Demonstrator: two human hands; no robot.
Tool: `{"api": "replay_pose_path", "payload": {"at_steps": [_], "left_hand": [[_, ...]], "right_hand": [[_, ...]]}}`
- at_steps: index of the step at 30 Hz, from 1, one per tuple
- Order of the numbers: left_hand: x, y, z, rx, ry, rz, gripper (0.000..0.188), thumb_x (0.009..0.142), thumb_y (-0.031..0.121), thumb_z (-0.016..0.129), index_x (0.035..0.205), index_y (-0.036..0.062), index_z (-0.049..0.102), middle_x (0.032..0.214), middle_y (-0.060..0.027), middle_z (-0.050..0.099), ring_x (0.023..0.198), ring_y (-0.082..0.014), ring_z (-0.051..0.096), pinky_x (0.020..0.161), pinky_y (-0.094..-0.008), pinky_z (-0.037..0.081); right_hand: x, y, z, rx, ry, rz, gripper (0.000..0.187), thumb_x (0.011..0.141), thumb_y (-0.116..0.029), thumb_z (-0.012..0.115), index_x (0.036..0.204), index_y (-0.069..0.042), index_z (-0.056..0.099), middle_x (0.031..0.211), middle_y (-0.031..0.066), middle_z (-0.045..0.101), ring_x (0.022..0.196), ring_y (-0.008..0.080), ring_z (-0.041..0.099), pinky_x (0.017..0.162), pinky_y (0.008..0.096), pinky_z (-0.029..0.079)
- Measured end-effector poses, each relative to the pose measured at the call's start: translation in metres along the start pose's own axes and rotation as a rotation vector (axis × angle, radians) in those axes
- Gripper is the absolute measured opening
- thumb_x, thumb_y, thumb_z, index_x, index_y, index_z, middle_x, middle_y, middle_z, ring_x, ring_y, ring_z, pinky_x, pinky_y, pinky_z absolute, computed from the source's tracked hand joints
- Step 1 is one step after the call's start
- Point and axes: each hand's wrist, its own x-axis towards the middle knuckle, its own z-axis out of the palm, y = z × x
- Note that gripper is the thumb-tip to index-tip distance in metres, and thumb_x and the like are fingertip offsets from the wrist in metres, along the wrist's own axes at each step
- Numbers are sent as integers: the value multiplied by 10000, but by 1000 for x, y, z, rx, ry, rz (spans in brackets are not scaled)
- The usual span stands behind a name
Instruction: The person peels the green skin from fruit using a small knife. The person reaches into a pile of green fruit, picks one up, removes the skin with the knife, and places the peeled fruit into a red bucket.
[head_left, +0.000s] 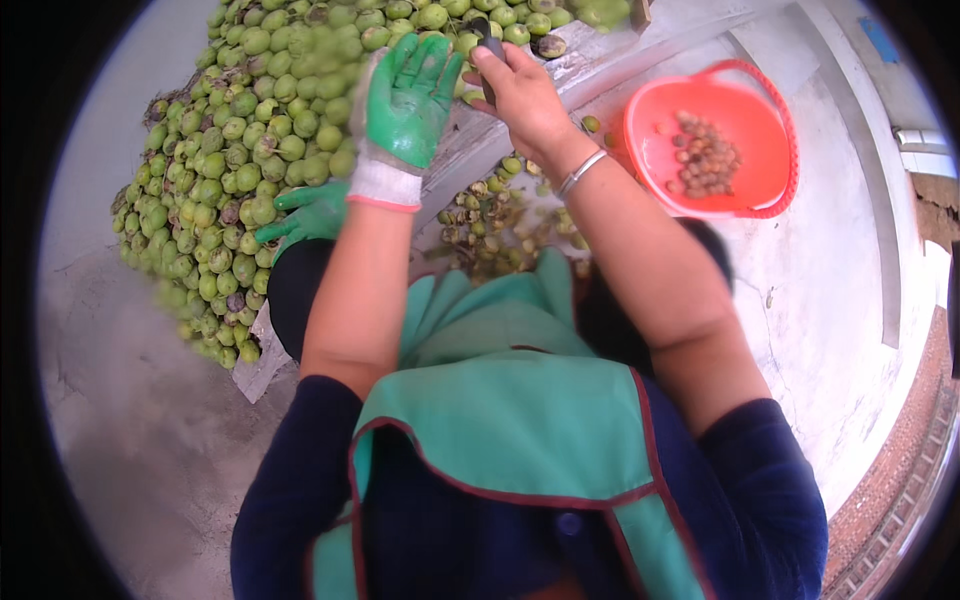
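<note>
My left hand (pixel 408 110) wears a glove with a green coated palm and a white cuff. Its palm is turned up, the fingers are stretched out, and I see nothing lying in it. Close by on the right, my bare right hand (pixel 524 100) is closed around a black handle (pixel 488 42); whatever blade or tip it has cannot be made out. Both hands are over the front edge of a big heap of green round fruits (pixel 235 170), which look like walnuts in their husks. Another green glove (pixel 312 214) rests by my left knee, against the heap.
A red plastic basket (pixel 655 190) at the right holds several brown shelled-out nuts (pixel 703 155). Cut green husks (pixel 490 215) lie scattered on the floor between my knees. A board edge (pixel 470 150) runs along the heap's front. A pale ledge (pixel 860 180) curves along the far right.
</note>
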Motion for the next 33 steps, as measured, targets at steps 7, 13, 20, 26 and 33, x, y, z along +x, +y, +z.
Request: {"api": "replay_pose_path", "payload": {"at_steps": [7, 13, 20, 26, 33], "left_hand": [[-40, -14, -50, 147, 27, -143, 413, 1000, 263, 391, 1295, -15, 469, 1371, -168, 473, 1272, -318, 450, 1128, -494, 300], [-43, -57, -54, 444, -186, -333, 485, 1015, 269, 362, 1404, -20, 344, 1403, -141, 441, 1280, -293, 445, 1123, -456, 321], [-53, -57, -52, 560, 60, -436, 456, 995, 267, 437, 1349, -18, 407, 1351, -150, 481, 1226, -306, 496, 1070, -449, 387], [-61, -51, -96, 559, 148, -534, 458, 971, 263, 498, 1302, -46, 432, 1229, -167, 551, 1130, -304, 562, 1025, -446, 428], [-56, -80, -85, 380, 280, -564, 500, 969, 374, 483, 1346, 51, 432, 1295, -155, 511, 1174, -299, 521, 1025, -445, 424]], "right_hand": [[-57, -48, -132, -237, 203, 0, 220, 920, -240, 601, 1053, -65, 599, 919, 26, 622, 816, 119, 592, 691, 257, 471], [-76, 44, -184, -1141, 90, 275, 251, 767, -233, 713, 922, -42, 664, 699, 68, 645, 680, 167, 625, 658, 325, 493], [-119, 241, -222, -1364, 4, 620, 276, 795, -225, 658, 1063, -164, 667, 1051, 163, 629, 988, 321, 624, 868, 393, 493], [-120, 262, -225, -1260, 72, 653, 304, 838, -231, 642, 1133, -159, 645, 1051, 157, 655, 992, 357, 619, 879, 397, 487], [-50, 74, -109, -360, -8, 483, 412, 852, -282, 700, 1185, -76, 573, 922, 26, 647, 731, 109, 655, 605, 234, 524]]}}
